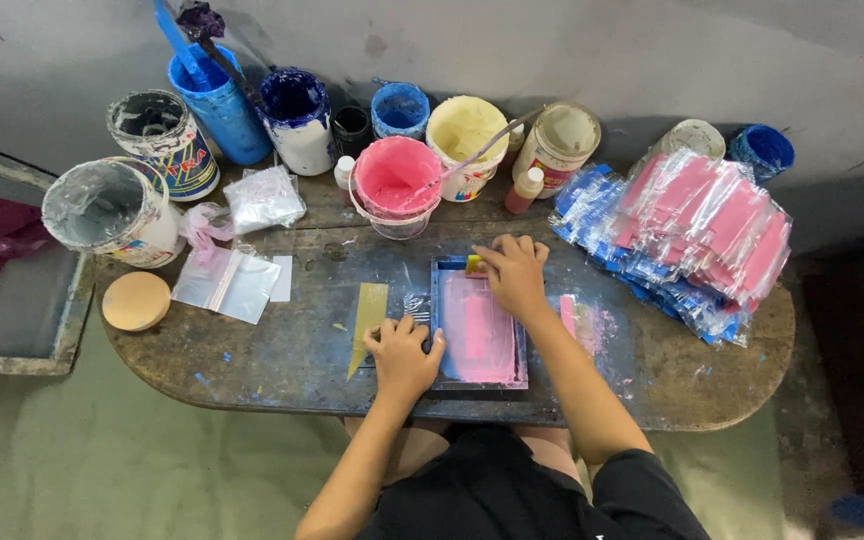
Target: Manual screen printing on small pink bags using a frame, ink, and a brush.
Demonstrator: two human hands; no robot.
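A small blue-framed printing screen (479,375) smeared with pink ink lies on the worn wooden table (282,365) in front of me. My left hand (402,355) presses down on the frame's left edge, fingers curled over it. At the frame's far end, my right hand (514,275) grips a small yellow squeegee (475,265). A pink ink bucket (397,185) with a stick in it stands just beyond the screen.
Several paint tubs and buckets line the back of the table: white (117,210), blue (214,100), yellow (465,135). A heap of pink-and-blue plastic packets (692,235) fills the right side. Clear bags (227,285), a round tan lid (136,300) and a yellow card (368,310) lie left.
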